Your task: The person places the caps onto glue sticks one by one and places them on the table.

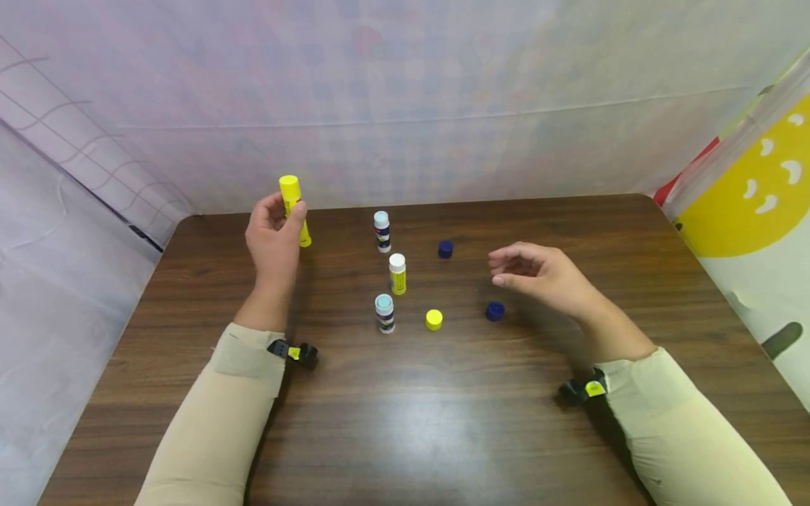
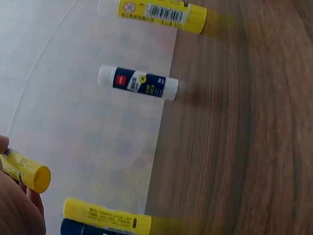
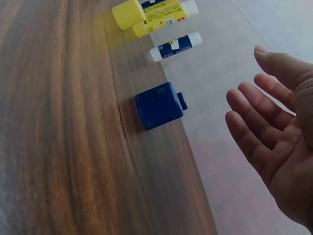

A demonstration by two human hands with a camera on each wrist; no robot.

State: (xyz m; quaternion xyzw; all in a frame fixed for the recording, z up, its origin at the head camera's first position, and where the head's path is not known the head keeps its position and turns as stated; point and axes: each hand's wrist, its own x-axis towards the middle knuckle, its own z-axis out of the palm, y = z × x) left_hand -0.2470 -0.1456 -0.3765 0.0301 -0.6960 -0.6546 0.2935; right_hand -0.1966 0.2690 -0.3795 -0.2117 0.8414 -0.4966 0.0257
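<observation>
My left hand [image 1: 273, 242] pinches a yellow glue stick [image 1: 290, 191] upright at the table's back left. In the left wrist view, a yellow glue stick [image 2: 110, 216] and a dark blue one [image 2: 83, 229] stand below the held glue stick [image 2: 36, 176]. My right hand [image 1: 538, 274] hovers over the right side with relaxed fingers, holding nothing. Nearest to it lie two dark blue caps [image 1: 495, 311] [image 1: 446, 249]. Uncapped in the middle stand two blue-and-white glue sticks [image 1: 382, 240] [image 1: 385, 322] and a yellow one with a white top [image 1: 398, 281].
A yellow cap [image 1: 434, 320] lies beside the nearer blue-and-white stick. The brown wooden table [image 1: 405, 436] backs onto a pale patterned cloth [image 1: 405, 154]. A sheet with a yellow print [image 1: 753, 190] hangs at the right.
</observation>
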